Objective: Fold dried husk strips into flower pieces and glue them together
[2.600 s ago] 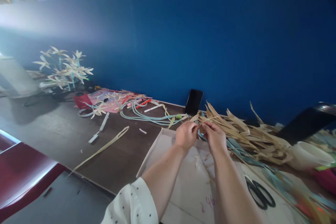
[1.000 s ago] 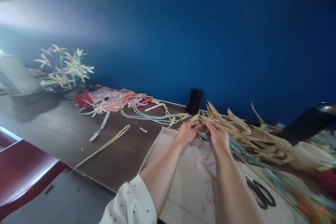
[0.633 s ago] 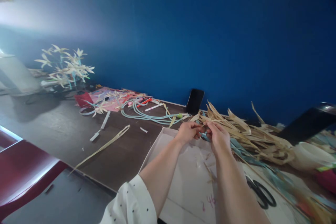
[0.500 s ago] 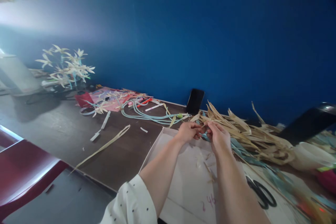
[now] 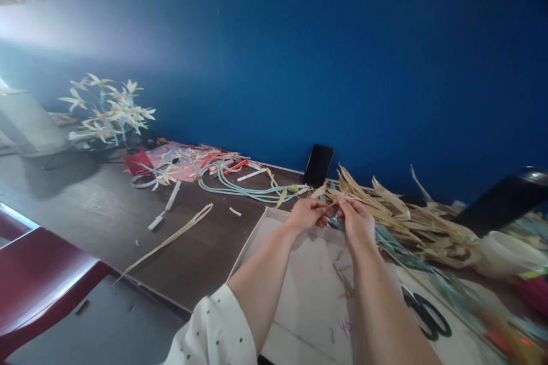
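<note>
My left hand and my right hand meet over the far end of a shallow white tray. Both are closed, with fingertips pinched on a small brownish piece of dried husk. Fingers cover most of that piece, so its full shape is hidden. Below my right hand, a few thin husk scraps lie in the tray. Just beyond and to the right is a heap of dried husks.
A black phone leans against the blue partition. Pale blue cords and husk flowers are to the left. Black-handled scissors lie right of my forearm, near a white bowl. A looped husk strip crosses the table's left side.
My hands stay nearly in place, with the fingertips shifting slightly around the husk piece. Some small pale bits visible in the tray earlier no longer show.
</note>
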The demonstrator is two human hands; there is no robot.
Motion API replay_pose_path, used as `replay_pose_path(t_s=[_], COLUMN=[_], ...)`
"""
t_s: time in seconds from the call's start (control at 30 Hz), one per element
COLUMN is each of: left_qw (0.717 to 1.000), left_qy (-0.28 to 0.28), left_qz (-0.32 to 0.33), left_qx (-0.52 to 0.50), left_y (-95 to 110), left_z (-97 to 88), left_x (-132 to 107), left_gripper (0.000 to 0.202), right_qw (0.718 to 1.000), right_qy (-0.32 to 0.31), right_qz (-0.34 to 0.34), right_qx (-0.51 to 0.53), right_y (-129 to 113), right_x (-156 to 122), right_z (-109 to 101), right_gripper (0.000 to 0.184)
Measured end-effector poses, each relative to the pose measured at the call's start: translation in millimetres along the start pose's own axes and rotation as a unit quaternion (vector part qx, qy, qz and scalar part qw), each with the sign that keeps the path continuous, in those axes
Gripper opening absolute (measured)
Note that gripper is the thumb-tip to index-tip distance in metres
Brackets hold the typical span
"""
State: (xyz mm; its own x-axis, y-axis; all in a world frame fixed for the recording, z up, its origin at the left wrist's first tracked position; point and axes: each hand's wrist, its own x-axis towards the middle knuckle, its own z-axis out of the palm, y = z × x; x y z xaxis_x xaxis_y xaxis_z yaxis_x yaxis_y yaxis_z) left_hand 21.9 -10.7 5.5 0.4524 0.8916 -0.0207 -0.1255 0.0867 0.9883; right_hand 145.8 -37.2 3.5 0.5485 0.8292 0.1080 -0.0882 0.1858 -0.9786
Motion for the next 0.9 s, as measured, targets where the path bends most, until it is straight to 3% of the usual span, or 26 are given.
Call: replay_pose_path(t_s=[0.5, 0.9], left_qw=[1.0, 0.997], left_qy=[-0.01, 0.065], left_qz=[0.002, -0.021], left_qx=[0.007, 0.043], left_y=[5.4, 1.0], left_z=[-0.4, 5.7], left_x=[-6.8, -2.4], left_gripper=[0.02, 0.016], right_qw=[1.0, 0.999], right_qy=[0.008, -0.024], right_qz=[-0.003, -0.011], right_qx=[-0.014, -0.029], right_y=[-5.3, 0.4], right_x=[-2.4, -2.3], right_z=[0.7, 2.0], right_gripper=[0.022, 0.03])
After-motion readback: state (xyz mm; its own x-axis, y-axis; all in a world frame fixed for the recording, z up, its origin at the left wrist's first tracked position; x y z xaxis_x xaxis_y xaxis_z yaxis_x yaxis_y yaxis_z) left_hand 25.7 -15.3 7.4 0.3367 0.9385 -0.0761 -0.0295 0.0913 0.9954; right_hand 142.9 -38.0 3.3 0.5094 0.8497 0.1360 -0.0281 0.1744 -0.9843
